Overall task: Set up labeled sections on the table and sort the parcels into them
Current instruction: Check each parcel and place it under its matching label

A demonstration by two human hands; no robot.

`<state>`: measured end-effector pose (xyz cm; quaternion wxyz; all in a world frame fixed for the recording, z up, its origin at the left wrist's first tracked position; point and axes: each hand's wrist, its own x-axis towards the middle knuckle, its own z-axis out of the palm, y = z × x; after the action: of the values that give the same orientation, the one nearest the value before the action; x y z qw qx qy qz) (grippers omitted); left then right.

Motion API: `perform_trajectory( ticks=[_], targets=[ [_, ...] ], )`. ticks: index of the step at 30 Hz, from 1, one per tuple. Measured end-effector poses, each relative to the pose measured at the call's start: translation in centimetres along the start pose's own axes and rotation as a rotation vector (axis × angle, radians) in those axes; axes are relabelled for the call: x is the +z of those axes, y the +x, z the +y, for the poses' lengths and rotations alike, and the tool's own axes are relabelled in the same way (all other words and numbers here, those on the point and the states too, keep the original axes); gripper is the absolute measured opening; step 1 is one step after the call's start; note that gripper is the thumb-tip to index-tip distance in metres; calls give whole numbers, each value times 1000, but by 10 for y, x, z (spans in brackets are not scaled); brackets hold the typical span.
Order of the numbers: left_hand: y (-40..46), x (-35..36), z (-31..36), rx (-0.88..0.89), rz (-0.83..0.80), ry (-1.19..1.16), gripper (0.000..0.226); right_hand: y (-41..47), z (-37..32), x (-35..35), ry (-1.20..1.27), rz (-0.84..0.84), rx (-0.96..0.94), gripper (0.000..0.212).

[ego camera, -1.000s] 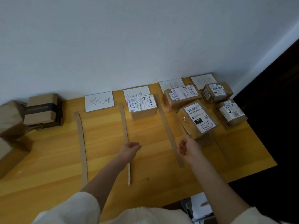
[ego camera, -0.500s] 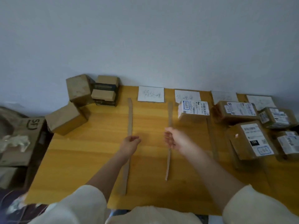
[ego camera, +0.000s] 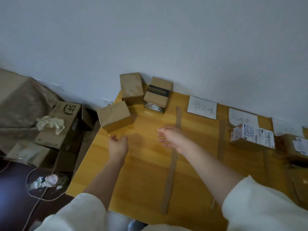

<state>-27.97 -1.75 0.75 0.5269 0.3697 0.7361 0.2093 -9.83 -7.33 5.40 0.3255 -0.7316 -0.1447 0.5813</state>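
Note:
Three unsorted brown parcels sit at the table's far left corner: a plain one (ego camera: 115, 116) nearest me, a taller one (ego camera: 131, 88) behind it, and one with a black band (ego camera: 158, 94). My left hand (ego camera: 118, 145) hovers open just below the nearest parcel, holding nothing. My right hand (ego camera: 171, 139) hangs open over the first cardboard divider strip (ego camera: 171, 164). White paper labels (ego camera: 202, 106) lie along the wall. A parcel with a shipping label (ego camera: 252, 136) sits in the second section.
The wooden table (ego camera: 143, 177) ends at its left edge near my left arm. Beyond it, on the floor, stand cardboard boxes, one marked SF (ego camera: 64, 124), with crumpled paper and a cable. More sorted parcels (ego camera: 298, 147) lie at the right edge.
My view has swung left, bringing the unsorted parcels toward the centre. Both hands have moved left across the table toward those parcels, still holding nothing.

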Motion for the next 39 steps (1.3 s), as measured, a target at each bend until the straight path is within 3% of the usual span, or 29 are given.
perform_trajectory(
  ticks=[6, 12, 26, 30, 34, 39],
  targets=[
    [34, -32, 13, 62, 120, -135, 60, 32, -38, 57, -92, -54, -49, 32],
    [57, -45, 24, 102, 82, -207, 61, 49, -66, 94, -133, -60, -74, 55],
    [61, -50, 32, 79, -21, -233, 61, 46, -62, 101, -140, -56, -15, 69],
    [47, -47, 33, 91, -81, -226, 46, 34, -54, 86, -88, -31, -5, 63],
    [28, -37, 34, 101, -148, -225, 52, 15, -45, 65, 41, 23, 9, 52],
    [9, -21, 31, 123, -237, -197, 36, -11, -26, 33, 182, 75, 28, 40]
  ],
)
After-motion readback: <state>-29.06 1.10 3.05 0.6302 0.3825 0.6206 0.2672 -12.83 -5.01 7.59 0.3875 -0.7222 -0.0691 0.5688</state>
